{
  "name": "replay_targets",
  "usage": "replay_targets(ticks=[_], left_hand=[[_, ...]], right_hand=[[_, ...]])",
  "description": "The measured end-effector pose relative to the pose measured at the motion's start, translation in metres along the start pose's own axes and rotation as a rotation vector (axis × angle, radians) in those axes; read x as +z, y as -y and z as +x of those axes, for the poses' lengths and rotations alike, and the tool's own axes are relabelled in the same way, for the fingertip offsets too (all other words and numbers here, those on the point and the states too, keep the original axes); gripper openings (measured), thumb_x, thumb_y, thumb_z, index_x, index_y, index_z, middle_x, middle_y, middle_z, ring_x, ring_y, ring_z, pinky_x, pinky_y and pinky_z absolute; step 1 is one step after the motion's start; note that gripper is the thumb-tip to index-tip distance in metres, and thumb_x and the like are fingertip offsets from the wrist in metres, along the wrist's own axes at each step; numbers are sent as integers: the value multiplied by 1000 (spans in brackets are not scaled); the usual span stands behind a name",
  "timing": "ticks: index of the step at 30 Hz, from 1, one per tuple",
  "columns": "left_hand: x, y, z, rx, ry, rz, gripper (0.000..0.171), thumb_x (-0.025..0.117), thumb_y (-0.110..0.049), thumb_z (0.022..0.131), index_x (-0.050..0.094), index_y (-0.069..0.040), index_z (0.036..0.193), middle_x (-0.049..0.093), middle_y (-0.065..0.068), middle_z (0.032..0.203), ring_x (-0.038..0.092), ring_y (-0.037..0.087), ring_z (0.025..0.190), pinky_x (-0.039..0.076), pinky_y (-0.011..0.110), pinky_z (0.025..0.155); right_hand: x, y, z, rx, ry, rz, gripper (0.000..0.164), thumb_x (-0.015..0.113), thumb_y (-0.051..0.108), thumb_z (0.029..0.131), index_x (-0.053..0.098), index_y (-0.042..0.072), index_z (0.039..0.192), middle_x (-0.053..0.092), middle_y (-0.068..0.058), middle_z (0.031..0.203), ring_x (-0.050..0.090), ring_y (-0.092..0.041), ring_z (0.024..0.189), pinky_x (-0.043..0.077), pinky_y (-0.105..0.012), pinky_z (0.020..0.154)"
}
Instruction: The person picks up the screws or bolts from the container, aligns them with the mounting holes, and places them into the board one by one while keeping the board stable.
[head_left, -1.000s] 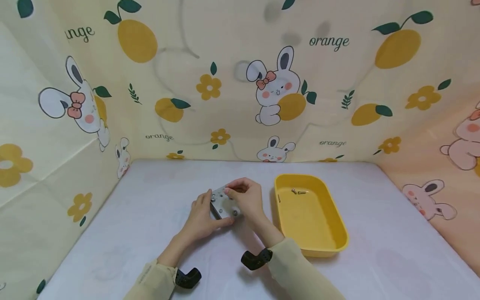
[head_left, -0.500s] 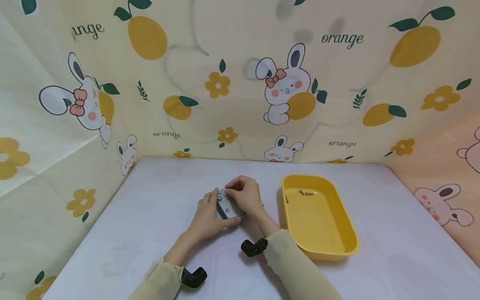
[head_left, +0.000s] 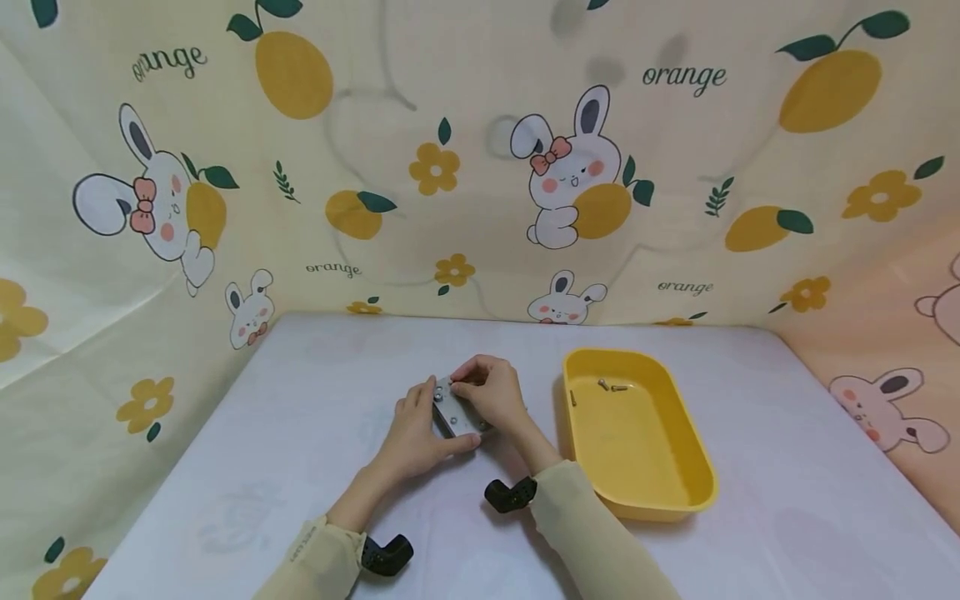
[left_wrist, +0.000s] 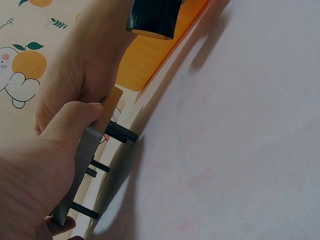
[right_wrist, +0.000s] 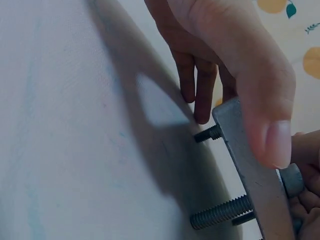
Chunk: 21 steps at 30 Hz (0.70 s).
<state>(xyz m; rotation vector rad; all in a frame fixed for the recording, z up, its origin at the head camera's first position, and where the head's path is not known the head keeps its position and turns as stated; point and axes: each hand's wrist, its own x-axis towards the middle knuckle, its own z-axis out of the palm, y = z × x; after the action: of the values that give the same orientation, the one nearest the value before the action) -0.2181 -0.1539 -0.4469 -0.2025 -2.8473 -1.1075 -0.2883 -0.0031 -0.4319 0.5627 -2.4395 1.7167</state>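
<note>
A grey metal plate (head_left: 459, 410) is tilted above the white table, with several threaded bolts (right_wrist: 222, 212) sticking out of its underside. My left hand (head_left: 415, 435) grips it by the edges, fingers along the left side and thumb (left_wrist: 75, 120) on the near edge. Over the plate's far end, my right hand (head_left: 495, 390) has thumb and forefinger pinched together at what looks like a bolt; the fingertips hide most of it. Bolt heads show on the upper face, one bolt head (head_left: 438, 397) near the left fingertips. In the right wrist view, a cylindrical bolt head (right_wrist: 291, 180) stands beside my right fingers.
A yellow tray (head_left: 637, 492) stands right of my right hand, with several small screws (head_left: 611, 386) near its far end. A printed cloth (head_left: 465, 208) walls off the back and both sides of the white table (head_left: 247, 433).
The head view has swung slightly left. My right hand has shifted a little left across the plate and covers more of it. Over the last half second both hands stay nearly still.
</note>
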Motion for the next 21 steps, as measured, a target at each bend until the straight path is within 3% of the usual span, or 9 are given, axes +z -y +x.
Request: replay_targets(ticks=[11,21], left_hand=[[0,1,0,18,-3,7,123,79,-64,71,18,3,155,27,25,152,26,43,135,36,55,103],[1,2,-1,22,-7,10,122,78,-63,72,18,3,154,28,26,151,26,44,136,35,57,103]], right_hand=[[5,-1,-5,-78,-10,-49,13,79,-2,80,70,6,82,68,2,77,63,-12,70,53,-26,65],[6,-4,-6,-95,-19,-48,14,80,-3,79,71,6,83,68,2,78,62,-12,71,53,-26,64]])
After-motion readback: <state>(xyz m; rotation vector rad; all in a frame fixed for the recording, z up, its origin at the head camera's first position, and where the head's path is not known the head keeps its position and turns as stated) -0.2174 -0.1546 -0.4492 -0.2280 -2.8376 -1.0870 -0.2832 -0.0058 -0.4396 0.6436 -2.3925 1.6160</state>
